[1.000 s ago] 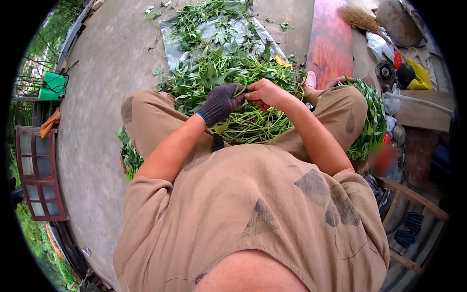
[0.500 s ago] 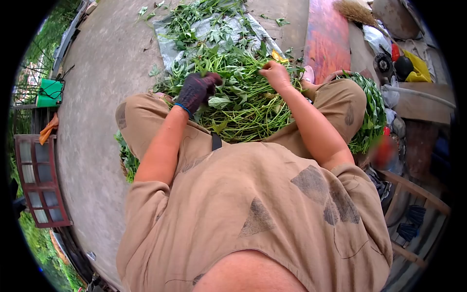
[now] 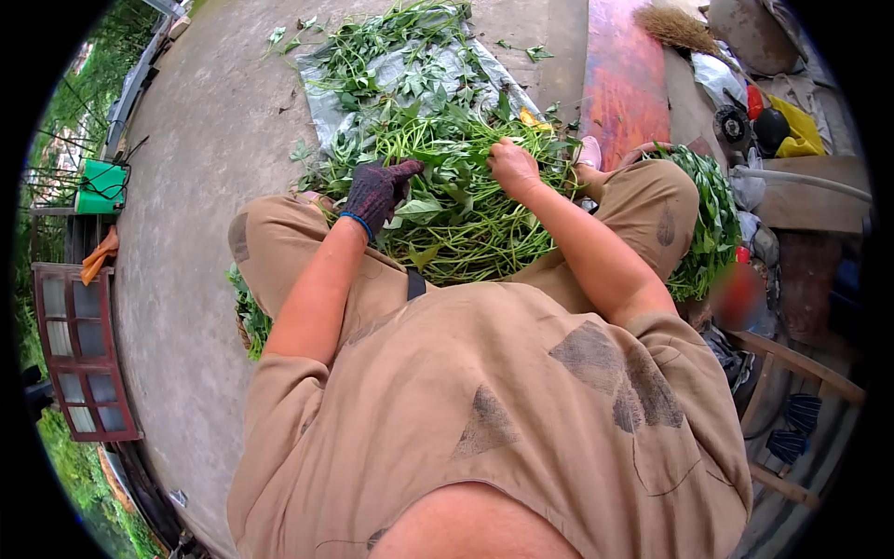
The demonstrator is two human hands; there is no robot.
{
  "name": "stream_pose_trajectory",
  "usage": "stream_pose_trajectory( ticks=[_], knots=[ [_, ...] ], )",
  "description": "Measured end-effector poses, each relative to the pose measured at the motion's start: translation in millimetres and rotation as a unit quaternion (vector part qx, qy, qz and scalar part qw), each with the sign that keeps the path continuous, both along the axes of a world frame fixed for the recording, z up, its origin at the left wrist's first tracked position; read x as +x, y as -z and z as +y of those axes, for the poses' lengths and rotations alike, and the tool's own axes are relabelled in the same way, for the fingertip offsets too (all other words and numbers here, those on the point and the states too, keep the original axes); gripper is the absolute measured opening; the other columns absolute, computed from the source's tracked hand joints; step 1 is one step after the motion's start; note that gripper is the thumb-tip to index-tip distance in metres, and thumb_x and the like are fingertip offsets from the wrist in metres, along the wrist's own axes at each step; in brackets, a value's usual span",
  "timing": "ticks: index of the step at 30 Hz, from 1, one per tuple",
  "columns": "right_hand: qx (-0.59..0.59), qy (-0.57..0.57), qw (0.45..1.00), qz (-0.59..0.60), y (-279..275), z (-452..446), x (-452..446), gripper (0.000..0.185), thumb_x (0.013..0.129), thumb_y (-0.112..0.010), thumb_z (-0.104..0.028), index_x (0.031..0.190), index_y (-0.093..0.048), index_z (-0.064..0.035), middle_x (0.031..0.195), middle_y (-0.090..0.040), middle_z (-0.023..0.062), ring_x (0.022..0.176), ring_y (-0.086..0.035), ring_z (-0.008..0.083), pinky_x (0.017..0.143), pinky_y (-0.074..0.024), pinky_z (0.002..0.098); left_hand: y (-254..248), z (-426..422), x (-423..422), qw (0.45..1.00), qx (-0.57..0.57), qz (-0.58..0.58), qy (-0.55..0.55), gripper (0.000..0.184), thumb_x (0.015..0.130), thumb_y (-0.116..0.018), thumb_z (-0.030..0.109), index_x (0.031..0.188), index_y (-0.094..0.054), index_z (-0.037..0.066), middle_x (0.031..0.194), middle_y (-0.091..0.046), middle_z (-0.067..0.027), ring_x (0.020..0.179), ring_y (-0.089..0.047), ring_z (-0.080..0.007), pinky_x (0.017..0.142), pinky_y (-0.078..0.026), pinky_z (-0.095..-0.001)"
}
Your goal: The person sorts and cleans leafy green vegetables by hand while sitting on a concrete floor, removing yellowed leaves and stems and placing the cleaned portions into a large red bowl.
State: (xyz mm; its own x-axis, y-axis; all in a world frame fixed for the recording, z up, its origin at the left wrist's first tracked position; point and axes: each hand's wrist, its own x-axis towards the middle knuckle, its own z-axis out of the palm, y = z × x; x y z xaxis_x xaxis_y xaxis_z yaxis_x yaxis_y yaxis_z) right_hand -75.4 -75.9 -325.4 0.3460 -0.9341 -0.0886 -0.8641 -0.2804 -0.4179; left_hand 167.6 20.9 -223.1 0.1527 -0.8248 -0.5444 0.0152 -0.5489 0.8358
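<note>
A heap of green leafy stems (image 3: pixel 475 224) lies between my bent legs and spreads onto a grey sheet (image 3: pixel 321 102). My left hand (image 3: pixel 377 194), in a dark knitted glove with a blue cuff, is at the left side of the heap with its fingers curled and one finger pointing right. Whether it grips a stem cannot be made out. My bare right hand (image 3: pixel 512 168) is over the upper right of the heap, fingers bent together at the stems; what they pinch is too small to name.
Bundled leaves (image 3: pixel 703 224) stand beside my right knee, and more leaves (image 3: pixel 250 312) beside my left. A red board (image 3: pixel 626 84), a straw broom (image 3: pixel 675 28) and a yellow bag (image 3: pixel 801 130) are at the upper right. A red-framed window (image 3: pixel 86 349) is at the left.
My hands were together at a stem over the heap, then moved apart. Since then my right hand has shifted slightly left and down, and a gloved finger has stretched out.
</note>
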Motion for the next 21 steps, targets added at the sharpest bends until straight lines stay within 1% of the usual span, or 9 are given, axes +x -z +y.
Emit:
stream_pose_trajectory(
  ticks=[4,5,10,12,14,16,17,18,21],
  knots=[
    [0.02,-0.03,0.999,-0.023,-4,13,2,0.02,0.085,-0.059,-0.026,0.089,-0.064,-0.007,0.098,-0.06,0.0101,0.092,-0.06,0.0344,0.079,-0.0483,0.0458,2,0,0,0.984,-0.088,-0.073,0.138,0.017,0.09,-0.06,0.02,0.095,-0.074,0.012,0.058,-0.054,0.0011,0.039,-0.041,-0.0067,0.034,-0.033,-0.0229],
    [0.013,-0.047,0.998,-0.038,-4,15,5,0.02,0.085,-0.06,-0.026,0.089,-0.065,-0.0073,0.098,-0.06,0.0096,0.092,-0.06,0.0337,0.079,-0.0484,0.0454,4,-3,-2,0.993,-0.052,-0.025,0.106,0.027,0.081,-0.071,0.03,0.078,-0.069,0.004,0.054,-0.055,-0.0029,0.036,-0.042,-0.0114,0.032,-0.038,-0.0275],
    [0.027,-0.069,0.997,-0.013,-25,34,14,0.018,0.084,-0.062,-0.026,0.091,-0.066,-0.0101,0.099,-0.06,0.0076,0.094,-0.061,0.0314,0.08,-0.0486,0.0437,7,-2,-15,0.988,0.043,-0.055,0.138,0.029,0.081,-0.07,0.035,0.084,-0.071,0.007,0.059,-0.06,-0.0053,0.038,-0.044,-0.0127,0.032,-0.038,-0.0296],
    [0.045,0.033,0.998,0.034,-13,22,7,0.03,0.082,-0.065,-0.028,0.11,-0.063,-0.0192,0.113,-0.056,0.0095,0.103,-0.058,0.0328,0.084,-0.0481,0.0453,2,-4,-21,0.985,0.071,-0.047,0.151,0.029,0.081,-0.069,0.035,0.086,-0.072,0.007,0.059,-0.06,-0.0057,0.038,-0.044,-0.0131,0.032,-0.039,-0.0301],
    [0.034,0.1,0.992,0.067,0,4,-7,0.038,0.082,-0.065,-0.03,0.119,-0.06,-0.0248,0.116,-0.055,0.0121,0.108,-0.057,0.0346,0.087,-0.0478,0.0461,8,-3,-21,0.977,0.049,-0.067,0.197,0.028,0.084,-0.067,0.034,0.092,-0.073,0.008,0.06,-0.061,-0.0062,0.038,-0.046,-0.014,0.035,-0.04,-0.0302],
    [0.092,0.15,0.983,0.06,7,-10,-23,0.044,0.081,-0.065,-0.03,0.125,-0.058,-0.0298,0.12,-0.054,0.0134,0.111,-0.057,0.0359,0.089,-0.048,0.0455,12,-1,-20,0.965,0.009,-0.092,0.243,0.026,0.087,-0.064,0.032,0.092,-0.073,0.008,0.06,-0.063,-0.0076,0.037,-0.048,-0.0143,0.036,-0.04,-0.0302],
    [0.131,0.167,0.975,0.062,11,-15,-29,0.047,0.081,-0.064,-0.031,0.128,-0.057,-0.0318,0.12,-0.058,0.0133,0.108,-0.06,0.0337,0.089,-0.0488,0.0443,10,0,-22,0.966,0.042,-0.105,0.231,0.02,0.087,-0.065,0.029,0.089,-0.074,0.01,0.061,-0.063,-0.0055,0.038,-0.045,-0.0103,0.034,-0.037,-0.0276],
    [0.182,0.195,0.962,0.056,36,-28,-35,0.048,0.08,-0.067,-0.031,0.127,-0.059,-0.0283,0.114,-0.064,0.0136,0.1,-0.064,0.0292,0.085,-0.0509,0.0434,15,2,-18,0.962,0.0,-0.095,0.256,0.019,0.087,-0.064,0.028,0.091,-0.074,0.011,0.06,-0.062,-0.005,0.038,-0.045,-0.0095,0.035,-0.038,-0.027],
    [0.239,0.117,0.964,0.02,59,-34,-48,0.042,0.078,-0.07,-0.028,0.118,-0.066,-0.0177,0.103,-0.069,0.0146,0.094,-0.067,0.0268,0.081,-0.0522,0.0405,9,3,-20,0.968,0.026,-0.084,0.236,0.018,0.089,-0.061,0.025,0.094,-0.072,0.012,0.061,-0.062,-0.0047,0.039,-0.046,-0.0091,0.036,-0.037,-0.0259]
  ],
)
